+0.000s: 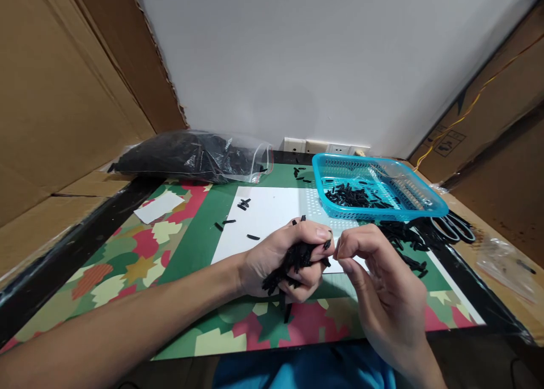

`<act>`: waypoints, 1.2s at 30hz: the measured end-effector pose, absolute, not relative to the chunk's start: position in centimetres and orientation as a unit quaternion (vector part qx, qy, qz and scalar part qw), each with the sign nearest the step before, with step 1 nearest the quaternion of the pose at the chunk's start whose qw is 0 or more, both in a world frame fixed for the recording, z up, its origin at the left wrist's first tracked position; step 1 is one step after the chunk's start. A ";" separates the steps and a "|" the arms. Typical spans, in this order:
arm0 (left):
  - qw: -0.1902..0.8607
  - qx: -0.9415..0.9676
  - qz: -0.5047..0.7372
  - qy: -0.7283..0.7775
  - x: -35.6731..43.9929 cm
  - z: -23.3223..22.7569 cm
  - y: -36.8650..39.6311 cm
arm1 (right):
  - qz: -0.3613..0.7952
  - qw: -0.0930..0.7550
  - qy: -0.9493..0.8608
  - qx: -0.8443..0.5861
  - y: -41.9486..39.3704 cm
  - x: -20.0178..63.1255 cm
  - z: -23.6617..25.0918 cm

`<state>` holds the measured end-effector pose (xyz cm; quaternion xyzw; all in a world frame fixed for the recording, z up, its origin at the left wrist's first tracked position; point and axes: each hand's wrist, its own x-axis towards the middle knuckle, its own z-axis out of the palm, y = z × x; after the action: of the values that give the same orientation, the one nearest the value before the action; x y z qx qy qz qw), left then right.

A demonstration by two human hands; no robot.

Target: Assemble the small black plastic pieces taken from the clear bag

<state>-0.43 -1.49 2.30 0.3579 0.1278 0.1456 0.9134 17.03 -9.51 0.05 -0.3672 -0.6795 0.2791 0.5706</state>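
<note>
My left hand [266, 258] is closed round a bunch of small black strip-like pieces [298, 257], with several ends sticking out between and below the fingers. One piece is pinched between the thumb and forefinger at the top of that hand. Just to its right, my right hand [385, 287] has its thumb and forefinger pressed together close to the left fingertips. Whatever lies in this pinch is too small to make out. Under the hands is a sheet of white paper [272, 213] with a few loose black pieces [243, 204] on it.
A blue plastic basket [382, 213] holding many black pieces stands at the back right. Beside it lie scissors [453, 227], more black pieces [412, 261] and a clear bag [508, 267]. A full zip bag [191, 156] rests at the back left. Cardboard walls [63, 77] flank the table.
</note>
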 end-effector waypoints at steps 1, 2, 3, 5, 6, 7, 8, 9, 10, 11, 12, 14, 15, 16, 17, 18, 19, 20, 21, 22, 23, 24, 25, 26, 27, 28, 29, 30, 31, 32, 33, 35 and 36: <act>0.914 0.358 0.143 0.128 -0.4 2.3 -1.5 | 0.281 0.568 -0.681 -0.367 -9.5 17.0 0.1; 0.914 0.360 0.140 0.127 -0.4 2.3 -1.5 | 0.281 0.566 -0.683 -0.366 -9.6 17.0 0.1; 0.913 0.362 0.138 0.126 -0.5 2.4 -1.6 | 0.281 0.565 -0.684 -0.366 -9.6 17.0 0.1; 0.914 0.364 0.133 0.118 -0.5 2.3 -1.5 | 0.278 0.566 -0.684 -0.367 -9.7 17.0 0.3; 0.915 0.365 0.130 0.114 -0.5 2.3 -1.5 | 0.275 0.567 -0.683 -0.368 -9.7 16.9 0.3; 0.916 0.364 0.127 0.111 -0.5 2.3 -1.4 | 0.271 0.570 -0.683 -0.368 -9.7 16.9 0.4; 0.917 0.364 0.124 0.109 -0.5 2.2 -1.4 | 0.264 0.572 -0.683 -0.369 -9.7 16.9 0.5; 0.917 0.363 0.122 0.108 -0.5 2.2 -1.3 | 0.255 0.576 -0.682 -0.370 -9.6 16.9 0.6; 0.918 0.363 0.121 0.108 -0.5 2.1 -1.3 | 0.244 0.581 -0.682 -0.373 -9.6 17.0 0.6; 0.917 0.363 0.122 0.109 -0.5 2.1 -1.3 | 0.232 0.586 -0.679 -0.376 -9.5 17.0 0.6; 0.917 0.364 0.124 0.109 -0.5 2.1 -1.3 | 0.220 0.592 -0.676 -0.381 -9.4 17.1 0.6; 0.915 0.367 0.128 0.108 -0.5 2.1 -1.2 | 0.195 0.601 -0.666 -0.397 -9.2 17.4 0.4; 0.915 0.370 0.124 0.107 -0.6 2.1 -1.2 | 0.183 0.600 -0.662 -0.410 -9.1 17.5 0.4; 0.914 0.373 0.117 0.106 -0.6 2.2 -1.1 | 0.177 0.594 -0.661 -0.423 -9.0 17.7 0.3; 0.914 0.376 0.108 0.107 -0.6 2.2 -1.1 | 0.179 0.586 -0.662 -0.432 -8.9 17.8 0.3; 0.914 0.379 0.098 0.109 -0.7 2.3 -1.0 | 0.189 0.577 -0.665 -0.435 -8.8 17.9 0.3; 0.914 0.379 0.085 0.113 -0.7 2.3 -0.9 | 0.205 0.568 -0.672 -0.430 -8.7 18.0 0.4; 0.916 0.378 0.072 0.117 -0.8 2.3 -0.8 | 0.225 0.560 -0.679 -0.418 -8.6 18.1 0.4; 0.917 0.375 0.059 0.121 -0.8 2.2 -0.7 | 0.243 0.556 -0.684 -0.404 -8.6 18.1 0.5; 0.919 0.371 0.048 0.124 -0.9 2.2 -0.7 | 0.259 0.556 -0.686 -0.392 -8.6 18.2 0.6; 0.920 0.368 0.039 0.127 -0.9 2.1 -0.7 | 0.273 0.556 -0.685 -0.383 -8.5 18.2 0.7; 0.920 0.367 0.032 0.130 -0.9 2.0 -0.7 | 0.288 0.558 -0.682 -0.375 -8.5 18.3 0.8; 0.919 0.370 0.028 0.133 -0.9 1.9 -0.8 | 0.303 0.560 -0.678 -0.366 -8.5 18.4 0.9; 0.917 0.374 0.026 0.137 -0.9 1.8 -0.8 | 0.318 0.561 -0.675 -0.357 -8.4 18.5 1.0; 0.915 0.378 0.024 0.140 -0.8 1.7 -0.9 | 0.331 0.561 -0.675 -0.348 -8.4 18.6 1.0; 0.914 0.380 0.022 0.142 -0.8 1.7 -1.0 | 0.341 0.559 -0.675 -0.341 -8.4 18.6 1.0; 0.913 0.381 0.023 0.144 -0.8 1.6 -1.1 | 0.348 0.557 -0.674 -0.338 -8.5 18.7 1.1; 0.914 0.379 0.024 0.147 -0.7 1.6 -1.1 | 0.353 0.557 -0.672 -0.338 -8.5 18.7 1.1; 0.914 0.376 0.027 0.150 -0.7 1.5 -1.1 | 0.357 0.556 -0.669 -0.341 -8.5 18.7 1.1; 0.915 0.372 0.030 0.154 -0.7 1.5 -1.1 | 0.360 0.556 -0.665 -0.345 -8.6 18.6 1.2; 0.915 0.370 0.033 0.155 -0.7 1.4 -1.1 | 0.361 0.556 -0.662 -0.349 -8.6 18.6 1.2; 0.917 0.367 0.037 0.155 -0.7 1.4 -0.9 | 0.356 0.561 -0.658 -0.354 -8.6 18.6 1.2; 0.918 0.365 0.039 0.152 -0.7 1.5 -0.8 | 0.351 0.563 -0.658 -0.356 -8.5 18.6 1.2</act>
<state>-0.74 -0.84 1.46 0.3646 0.1518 0.0388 0.9179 18.65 -8.54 1.16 -0.3560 -0.6575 0.3515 0.5633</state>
